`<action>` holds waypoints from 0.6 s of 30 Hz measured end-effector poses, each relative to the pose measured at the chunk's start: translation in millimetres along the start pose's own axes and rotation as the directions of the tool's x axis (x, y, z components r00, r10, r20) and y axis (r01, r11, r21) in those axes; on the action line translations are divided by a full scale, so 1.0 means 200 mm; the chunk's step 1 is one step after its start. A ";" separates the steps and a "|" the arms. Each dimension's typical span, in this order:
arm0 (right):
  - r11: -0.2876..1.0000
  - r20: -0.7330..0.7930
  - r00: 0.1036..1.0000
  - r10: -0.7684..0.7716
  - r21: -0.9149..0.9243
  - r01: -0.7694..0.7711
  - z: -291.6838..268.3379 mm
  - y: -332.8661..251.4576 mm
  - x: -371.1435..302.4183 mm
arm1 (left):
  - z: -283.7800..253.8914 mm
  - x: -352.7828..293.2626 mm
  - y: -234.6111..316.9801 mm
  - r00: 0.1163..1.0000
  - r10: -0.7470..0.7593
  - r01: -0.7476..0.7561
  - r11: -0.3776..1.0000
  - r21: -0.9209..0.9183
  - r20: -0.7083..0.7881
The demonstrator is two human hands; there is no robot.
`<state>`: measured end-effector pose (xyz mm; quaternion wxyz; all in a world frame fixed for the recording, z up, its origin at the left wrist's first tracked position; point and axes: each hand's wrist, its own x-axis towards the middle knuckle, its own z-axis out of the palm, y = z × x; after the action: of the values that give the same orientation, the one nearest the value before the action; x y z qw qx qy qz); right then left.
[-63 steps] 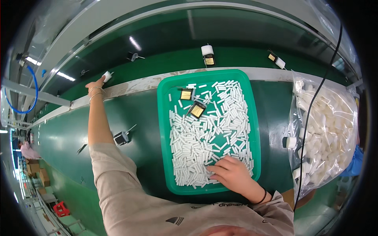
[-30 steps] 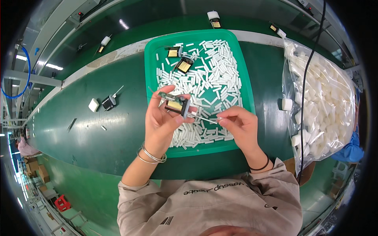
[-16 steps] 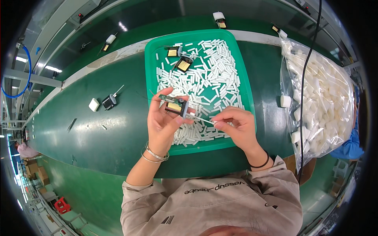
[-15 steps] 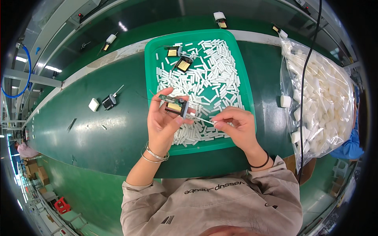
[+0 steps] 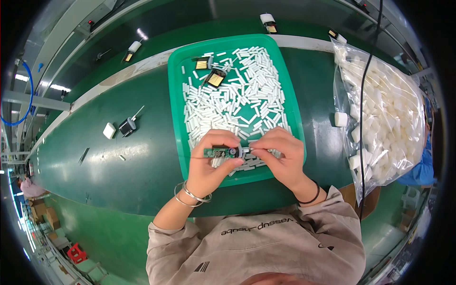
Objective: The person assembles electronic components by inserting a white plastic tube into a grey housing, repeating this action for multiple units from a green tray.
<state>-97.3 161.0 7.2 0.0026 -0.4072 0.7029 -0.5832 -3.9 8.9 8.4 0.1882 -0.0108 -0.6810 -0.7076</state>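
Note:
My left hand [image 5: 212, 161] holds a small green circuit board [image 5: 219, 152] edge-on over the near end of a green tray [image 5: 176, 118]. My right hand [image 5: 280, 154] pinches a short white tube [image 5: 246, 151] against the right end of that board. The tray is full of several more white tubes [image 5: 237, 99]. Two other small boards with yellow parts [image 5: 211, 71] lie at the tray's far end.
A clear bag of white pieces [image 5: 384, 104] lies to the right, with a black cable [image 5: 363, 95] hanging across it. On the green belt to the left sit a white block [image 5: 109, 130] and a small black part [image 5: 127, 126]. More small units [image 5: 268, 21] ride the far belt.
The board has been turned from face-up to edge-on and lowered toward me. My right hand has brought the white tube up against the board's right end.

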 end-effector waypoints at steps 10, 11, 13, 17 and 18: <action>0.841 0.096 0.894 -0.438 -0.308 0.445 -0.05 -0.01 -0.03 | 0.05 -0.05 0.05 0.947 -0.288 0.260 0.947 -0.189 -0.142; 0.764 0.182 0.845 -0.502 -0.366 0.532 -0.06 -0.01 -0.02 | 0.05 -0.05 0.04 0.949 -0.289 0.261 0.945 -0.199 -0.125; 0.667 0.282 0.793 -0.540 -0.431 0.608 -0.09 -0.01 -0.03 | 0.04 -0.04 0.03 0.925 -0.374 0.363 0.923 -0.130 -0.073; 0.774 0.216 0.901 -0.377 -0.460 0.435 -0.20 0.00 0.03 | 0.02 -0.05 0.01 0.912 -0.406 0.385 0.896 -0.222 -0.056; 0.734 0.120 0.946 -0.302 -0.604 0.311 -0.31 0.03 0.05 | 0.01 -0.04 0.03 0.916 -0.386 0.351 0.902 -0.252 -0.105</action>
<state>-136.7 206.5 26.7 -0.2215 -0.4995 0.7774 -0.3116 5.0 13.5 11.7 0.0998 0.1512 -0.5685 -0.8025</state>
